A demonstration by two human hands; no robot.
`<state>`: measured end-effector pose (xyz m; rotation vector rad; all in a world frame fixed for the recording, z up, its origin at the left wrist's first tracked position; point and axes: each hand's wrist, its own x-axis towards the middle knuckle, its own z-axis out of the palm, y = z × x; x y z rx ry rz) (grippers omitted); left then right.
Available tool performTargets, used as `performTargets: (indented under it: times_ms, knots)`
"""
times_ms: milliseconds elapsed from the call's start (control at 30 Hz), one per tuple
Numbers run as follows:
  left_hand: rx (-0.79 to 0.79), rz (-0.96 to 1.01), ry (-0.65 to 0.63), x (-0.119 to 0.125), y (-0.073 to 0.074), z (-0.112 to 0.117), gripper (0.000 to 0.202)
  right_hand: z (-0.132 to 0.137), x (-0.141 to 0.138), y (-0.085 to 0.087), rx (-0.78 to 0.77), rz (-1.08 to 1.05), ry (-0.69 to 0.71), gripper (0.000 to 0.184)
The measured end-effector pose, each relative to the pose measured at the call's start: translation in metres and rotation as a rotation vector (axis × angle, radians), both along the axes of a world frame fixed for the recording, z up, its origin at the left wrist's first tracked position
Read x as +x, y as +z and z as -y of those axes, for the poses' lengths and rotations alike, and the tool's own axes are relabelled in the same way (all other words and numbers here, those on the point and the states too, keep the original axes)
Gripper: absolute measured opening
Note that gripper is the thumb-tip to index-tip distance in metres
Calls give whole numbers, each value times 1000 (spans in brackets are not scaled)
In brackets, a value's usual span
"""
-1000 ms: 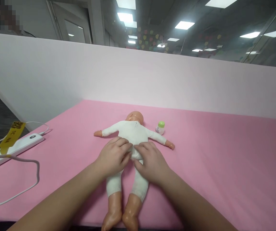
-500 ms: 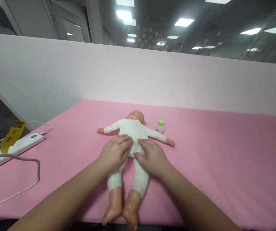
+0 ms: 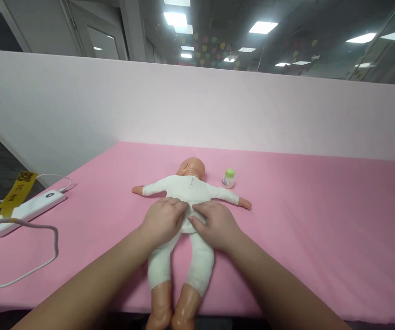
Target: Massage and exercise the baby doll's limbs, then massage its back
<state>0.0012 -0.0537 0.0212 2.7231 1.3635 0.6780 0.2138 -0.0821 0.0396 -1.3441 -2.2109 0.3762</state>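
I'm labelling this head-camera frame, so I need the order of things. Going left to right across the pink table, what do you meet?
White power strip with yellow tag → left hand → right hand, both on the white-suited baby doll → small green-capped white bottle.

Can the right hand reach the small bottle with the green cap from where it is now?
Probably yes. The right hand rests on the back of the baby doll in white clothes, and the small green-capped bottle stands beyond it on the pink table cover. Only the doll's low outstretched arm lies between them.
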Motion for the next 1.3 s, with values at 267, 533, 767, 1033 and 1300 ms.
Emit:
performTargets:
  times_ms: [267,533,767,1033,1300]
  knots:
    - [-29,-37,-37,2,-18,-10,45,-4,-3,-13,-60,58,44,55]
    - [3,-52,2,1,-15,-9,52,-12,6,-15,-51,-15,-25,58]
    - [-75,-111,-6,2,-10,-11,56,-19,3,-18,-73,0,-2,55]
    - [-50,-87,1,4,-11,-19,69,-35,6,-25,-46,-53,-65,73]
    - [-146,-145,-22,1,-6,-26,69,-38,6,-24,-131,-109,-26,69]
